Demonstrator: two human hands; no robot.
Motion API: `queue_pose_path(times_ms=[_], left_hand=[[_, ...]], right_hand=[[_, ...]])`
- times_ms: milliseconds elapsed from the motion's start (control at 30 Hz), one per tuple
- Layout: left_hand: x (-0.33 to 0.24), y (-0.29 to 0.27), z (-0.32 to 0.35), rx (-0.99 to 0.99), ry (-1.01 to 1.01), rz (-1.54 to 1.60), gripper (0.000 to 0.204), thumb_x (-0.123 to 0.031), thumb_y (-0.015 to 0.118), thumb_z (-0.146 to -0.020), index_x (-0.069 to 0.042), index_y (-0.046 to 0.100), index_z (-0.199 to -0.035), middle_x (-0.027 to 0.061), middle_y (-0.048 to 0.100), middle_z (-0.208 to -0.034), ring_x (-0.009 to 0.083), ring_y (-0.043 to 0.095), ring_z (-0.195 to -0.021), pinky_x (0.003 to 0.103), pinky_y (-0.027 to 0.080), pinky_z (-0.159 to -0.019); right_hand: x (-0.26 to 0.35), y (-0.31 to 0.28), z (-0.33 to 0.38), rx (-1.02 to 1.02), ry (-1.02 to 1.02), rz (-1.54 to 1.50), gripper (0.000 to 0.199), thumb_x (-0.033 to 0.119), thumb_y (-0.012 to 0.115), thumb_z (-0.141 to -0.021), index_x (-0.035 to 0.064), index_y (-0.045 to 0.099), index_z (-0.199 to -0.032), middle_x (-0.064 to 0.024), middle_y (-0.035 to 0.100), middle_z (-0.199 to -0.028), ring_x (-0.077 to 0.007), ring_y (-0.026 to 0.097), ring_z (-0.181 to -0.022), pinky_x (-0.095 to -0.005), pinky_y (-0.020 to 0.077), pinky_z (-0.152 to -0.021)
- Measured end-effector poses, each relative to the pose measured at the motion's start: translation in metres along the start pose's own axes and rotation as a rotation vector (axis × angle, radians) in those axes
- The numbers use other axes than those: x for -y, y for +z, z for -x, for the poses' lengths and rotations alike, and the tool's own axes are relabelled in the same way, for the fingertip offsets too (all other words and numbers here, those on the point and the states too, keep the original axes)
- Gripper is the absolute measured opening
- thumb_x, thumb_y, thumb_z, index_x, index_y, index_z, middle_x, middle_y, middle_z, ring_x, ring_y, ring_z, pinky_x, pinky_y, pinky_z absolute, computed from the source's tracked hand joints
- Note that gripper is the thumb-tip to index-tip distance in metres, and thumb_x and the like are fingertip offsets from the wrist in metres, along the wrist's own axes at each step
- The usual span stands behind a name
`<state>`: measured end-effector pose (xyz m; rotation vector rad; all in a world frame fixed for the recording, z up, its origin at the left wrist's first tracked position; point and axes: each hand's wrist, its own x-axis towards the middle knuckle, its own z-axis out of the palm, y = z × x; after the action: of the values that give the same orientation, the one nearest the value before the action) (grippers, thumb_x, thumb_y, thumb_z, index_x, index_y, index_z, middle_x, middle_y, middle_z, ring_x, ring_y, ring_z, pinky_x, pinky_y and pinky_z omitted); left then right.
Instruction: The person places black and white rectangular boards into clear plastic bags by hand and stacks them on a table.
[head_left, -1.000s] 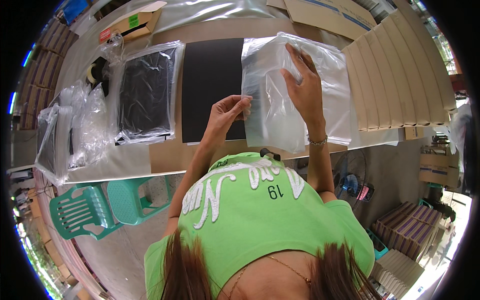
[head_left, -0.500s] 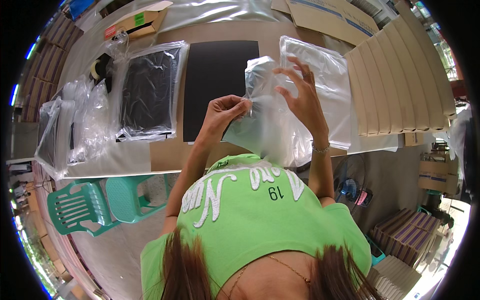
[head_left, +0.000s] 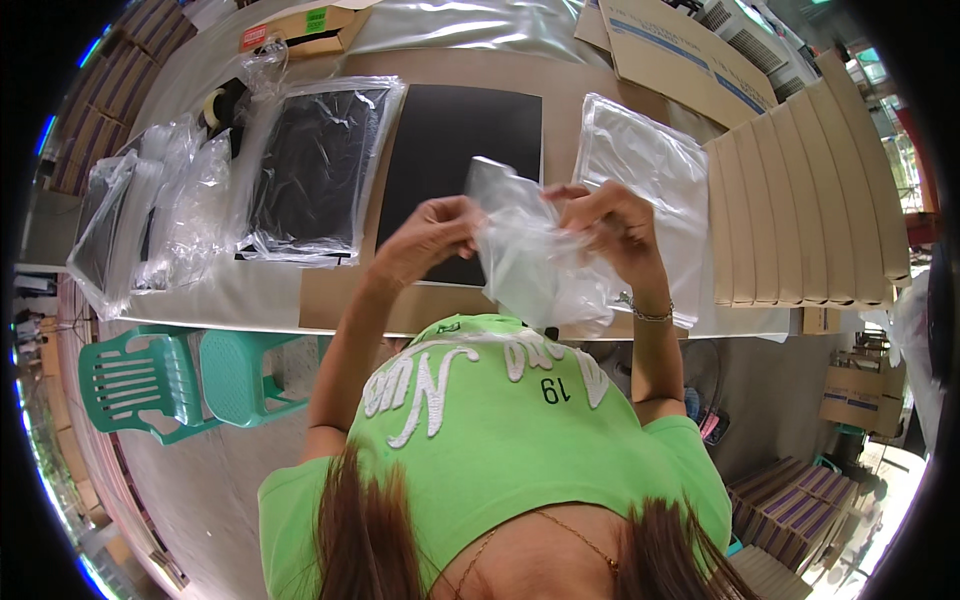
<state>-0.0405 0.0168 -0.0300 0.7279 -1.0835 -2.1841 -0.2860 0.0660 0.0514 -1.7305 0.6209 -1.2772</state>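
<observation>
A clear plastic bag (head_left: 520, 240) hangs crumpled between my two hands, above the near edge of the table. My left hand (head_left: 428, 240) pinches its left edge. On the other side my right hand (head_left: 615, 228), slightly blurred, has its fingers curled onto the bag's right part. Behind the bag lies a flat black sheet (head_left: 465, 135), partly covered by the bag and my left hand. A pile of flat clear bags (head_left: 650, 150) lies right of it, its near part behind my right hand. To the left rests a stack of black sheets in clear plastic (head_left: 315, 165).
Loose plastic bags (head_left: 185, 205) and a tape roll (head_left: 212, 108) are at the left. An open carton (head_left: 305, 35) stands at the back. Folded cardboard pieces (head_left: 805, 195) line the right side, near a large flattened carton (head_left: 680, 55). Green plastic chairs (head_left: 145, 385) stand below the table's left.
The bag has come away from the pile and now hangs more spread between my hands. My right hand has lowered and closed from spread fingers onto it. The view has shifted slightly.
</observation>
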Motion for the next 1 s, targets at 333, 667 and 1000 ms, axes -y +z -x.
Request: queue_pose_path(times_ms=[333, 667, 1000], left_hand=[[-0.055, 0.033, 0.003, -0.496, 0.870, -1.184, 0.032, -0.025, 0.065, -0.083, -0.002, 0.059, -0.104, 0.0082, 0.055, -0.109, 0.0173, 0.049, -0.111, 0.034, 0.040, -0.094], [-0.031, -0.029, -0.021, 0.152, -0.034, 0.402, 0.027, -0.025, 0.039, -0.098, -0.005, 0.056, -0.103, 0.0042, 0.061, -0.082, 0.0074, 0.061, -0.076, 0.024, 0.054, -0.061], [0.005, -0.067, 0.006, 0.405, 0.000, 0.384, 0.047, -0.021, 0.067, -0.081, 0.001, 0.050, -0.118, 0.0109, 0.060, -0.109, 0.0182, 0.062, -0.094, 0.032, 0.054, -0.078]], right_hand=[[-0.025, 0.012, -0.015, -0.293, 0.288, 0.026, 0.018, 0.021, 0.057, -0.091, 0.0035, 0.055, -0.096, 0.0056, 0.042, -0.054, 0.0001, 0.034, -0.044, -0.0178, 0.0356, -0.044], [-0.030, -0.016, 0.016, 0.334, 0.300, -0.668, 0.035, 0.038, 0.058, -0.088, 0.0038, 0.058, -0.093, -0.0001, 0.054, -0.064, -0.0075, 0.046, -0.049, -0.0260, 0.0409, -0.049], [-0.050, -0.035, 0.049, -0.401, -0.069, -1.692, 0.051, 0.045, 0.054, -0.088, -0.0012, 0.058, -0.108, -0.0043, 0.056, -0.066, -0.0180, 0.057, -0.059, -0.0346, 0.0519, -0.066]])
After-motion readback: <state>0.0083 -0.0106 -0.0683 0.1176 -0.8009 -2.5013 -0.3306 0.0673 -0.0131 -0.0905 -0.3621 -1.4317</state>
